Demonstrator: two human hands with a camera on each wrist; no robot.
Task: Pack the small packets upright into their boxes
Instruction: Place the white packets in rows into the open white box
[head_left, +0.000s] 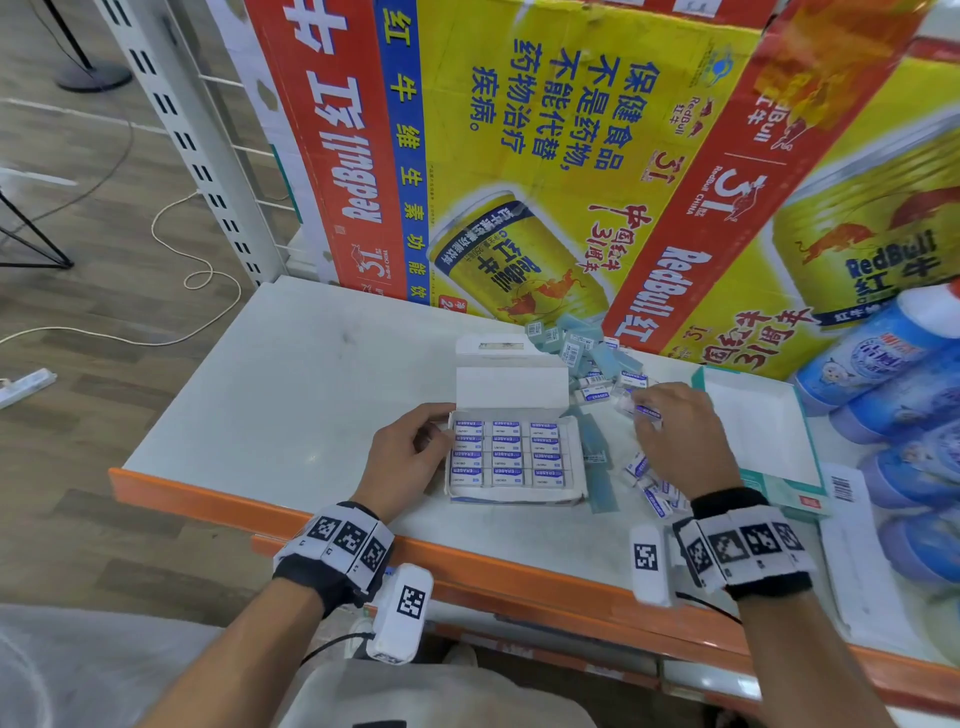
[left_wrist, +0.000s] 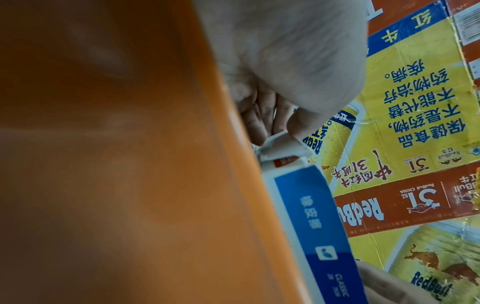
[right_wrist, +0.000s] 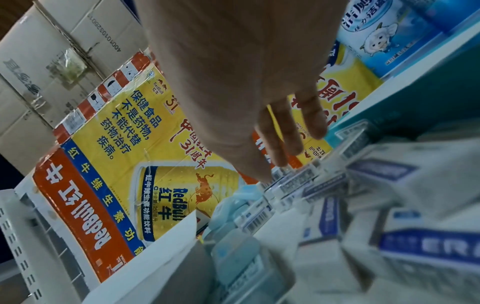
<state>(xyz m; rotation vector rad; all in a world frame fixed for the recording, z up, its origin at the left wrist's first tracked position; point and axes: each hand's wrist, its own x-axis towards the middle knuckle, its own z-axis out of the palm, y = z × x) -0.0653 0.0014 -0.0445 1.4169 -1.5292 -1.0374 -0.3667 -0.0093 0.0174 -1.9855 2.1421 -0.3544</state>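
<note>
An open white box (head_left: 514, 500) stands on the white shelf with its lid (head_left: 511, 387) folded back. Blue-and-white eraser packets (head_left: 506, 460) fill it upright in three columns. My left hand (head_left: 415, 452) grips the box's left wall. In the left wrist view its fingers (left_wrist: 259, 123) pinch a white flap above the box's blue side (left_wrist: 311, 216). My right hand (head_left: 680, 436) hovers over a heap of loose packets (head_left: 652, 491) to the right of the box. Its fingers (right_wrist: 275, 148) are stretched out, tips on the loose packets (right_wrist: 291, 181). Whether one is pinched is unclear.
Red Bull cartons (head_left: 519, 156) stand along the back. More packets and pale blue cases (head_left: 592, 358) lie behind the box. A teal-edged open box (head_left: 758, 421), blue bottles (head_left: 883, 374) and a barcoded sheet (head_left: 847, 519) are at the right. The orange shelf edge (head_left: 467, 571) runs in front.
</note>
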